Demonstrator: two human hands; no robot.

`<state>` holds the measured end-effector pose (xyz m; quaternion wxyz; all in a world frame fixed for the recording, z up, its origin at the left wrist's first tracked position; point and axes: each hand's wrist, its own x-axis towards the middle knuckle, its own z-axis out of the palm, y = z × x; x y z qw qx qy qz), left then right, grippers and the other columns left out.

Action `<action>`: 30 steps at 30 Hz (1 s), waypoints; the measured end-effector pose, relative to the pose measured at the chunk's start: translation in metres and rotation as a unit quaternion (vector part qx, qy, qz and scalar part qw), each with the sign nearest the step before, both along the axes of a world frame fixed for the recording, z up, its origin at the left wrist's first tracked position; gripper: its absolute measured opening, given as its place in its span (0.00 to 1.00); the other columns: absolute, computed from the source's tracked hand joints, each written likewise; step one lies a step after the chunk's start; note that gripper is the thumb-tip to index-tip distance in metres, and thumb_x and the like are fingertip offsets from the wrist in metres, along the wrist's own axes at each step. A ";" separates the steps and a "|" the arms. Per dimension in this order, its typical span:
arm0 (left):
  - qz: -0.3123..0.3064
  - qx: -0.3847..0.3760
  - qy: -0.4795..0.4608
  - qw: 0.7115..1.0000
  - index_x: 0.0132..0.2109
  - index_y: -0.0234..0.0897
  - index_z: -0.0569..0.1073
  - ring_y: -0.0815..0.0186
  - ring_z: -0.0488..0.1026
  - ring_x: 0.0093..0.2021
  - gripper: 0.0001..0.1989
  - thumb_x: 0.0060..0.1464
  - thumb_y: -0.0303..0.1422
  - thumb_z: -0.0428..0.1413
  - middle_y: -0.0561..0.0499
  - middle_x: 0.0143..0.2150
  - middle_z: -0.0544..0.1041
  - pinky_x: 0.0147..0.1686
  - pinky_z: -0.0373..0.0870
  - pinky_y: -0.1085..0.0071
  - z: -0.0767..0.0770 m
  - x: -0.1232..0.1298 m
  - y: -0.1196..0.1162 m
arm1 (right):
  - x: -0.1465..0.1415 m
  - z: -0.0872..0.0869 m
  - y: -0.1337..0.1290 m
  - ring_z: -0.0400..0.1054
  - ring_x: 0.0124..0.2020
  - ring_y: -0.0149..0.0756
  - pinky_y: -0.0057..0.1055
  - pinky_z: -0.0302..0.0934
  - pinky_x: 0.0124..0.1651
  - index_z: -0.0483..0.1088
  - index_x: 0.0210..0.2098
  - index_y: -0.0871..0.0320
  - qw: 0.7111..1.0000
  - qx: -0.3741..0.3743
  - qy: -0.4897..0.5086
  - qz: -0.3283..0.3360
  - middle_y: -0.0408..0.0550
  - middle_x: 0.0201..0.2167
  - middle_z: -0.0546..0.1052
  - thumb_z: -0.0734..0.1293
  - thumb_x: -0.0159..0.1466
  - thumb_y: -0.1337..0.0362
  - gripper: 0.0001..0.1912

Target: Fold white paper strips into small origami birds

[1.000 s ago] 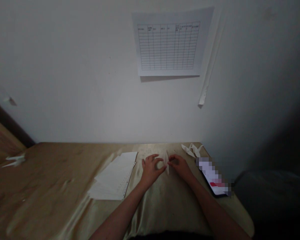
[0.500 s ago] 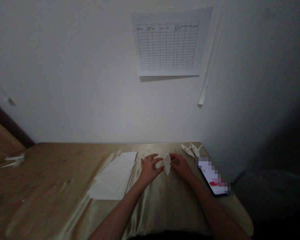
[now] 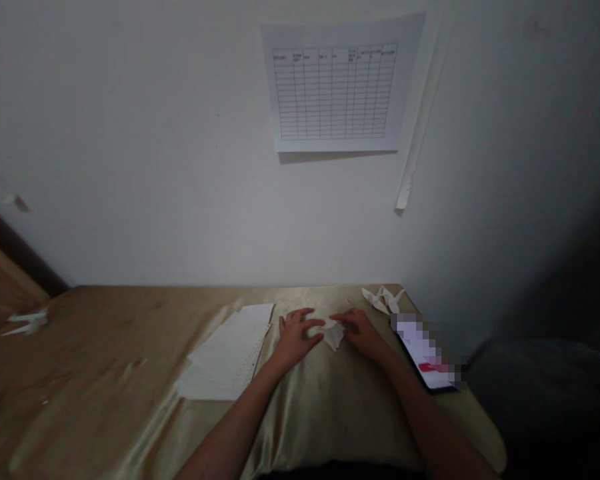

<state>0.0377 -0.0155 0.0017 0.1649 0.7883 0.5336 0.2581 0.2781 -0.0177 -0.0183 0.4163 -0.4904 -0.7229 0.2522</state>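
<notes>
A small piece of folded white paper (image 3: 334,337) is between my two hands, its lower end narrowing to a point. My left hand (image 3: 296,338) has its thumb and index finger at the paper's left corner, with the other fingers curved away. From the right, my right hand (image 3: 361,331) grips the upper edge, its index finger lying across the top. The fingers hide part of that upper edge. Left of my left forearm lies a loose stack of white paper sheets (image 3: 225,357), some with a punched edge.
A folded paper shape (image 3: 383,299) rests at the back right, behind a phone (image 3: 425,357) with a lit screen. White paper pieces (image 3: 27,323) lie at the far left. A satiny gold cloth (image 3: 105,373) covers the table; a printed chart (image 3: 337,93) hangs on the wall.
The folded paper's top has come down, so it looks shorter and wider. My right index finger has moved left across its upper edge. My left hand has shifted slightly left.
</notes>
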 end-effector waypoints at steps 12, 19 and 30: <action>-0.034 0.005 0.024 0.999 0.52 0.59 0.84 0.48 0.64 0.70 0.14 0.59 0.39 0.68 0.50 0.68 0.74 0.71 0.49 0.35 -0.004 -0.007 0.004 | 0.006 0.004 0.000 0.74 0.54 0.47 0.50 0.64 0.65 0.85 0.45 0.47 0.998 -0.014 -0.020 0.054 0.49 0.49 0.83 0.70 0.59 0.71 0.18; -0.015 0.001 0.040 0.999 0.50 0.55 0.84 0.47 0.64 0.70 0.10 0.63 0.45 0.64 0.48 0.67 0.75 0.70 0.41 0.27 -0.001 0.000 -0.003 | -0.001 0.001 -0.001 0.74 0.54 0.46 0.48 0.63 0.64 0.85 0.41 0.47 0.999 0.001 -0.030 0.023 0.48 0.47 0.84 0.72 0.62 0.64 0.10; -0.032 0.005 0.089 0.995 0.61 0.63 0.79 0.43 0.62 0.71 0.21 0.62 0.41 0.65 0.45 0.70 0.71 0.69 0.40 0.22 0.002 0.011 -0.009 | -0.001 -0.004 0.001 0.73 0.55 0.47 0.49 0.64 0.65 0.83 0.46 0.51 1.000 -0.002 -0.018 0.002 0.49 0.48 0.83 0.73 0.59 0.65 0.15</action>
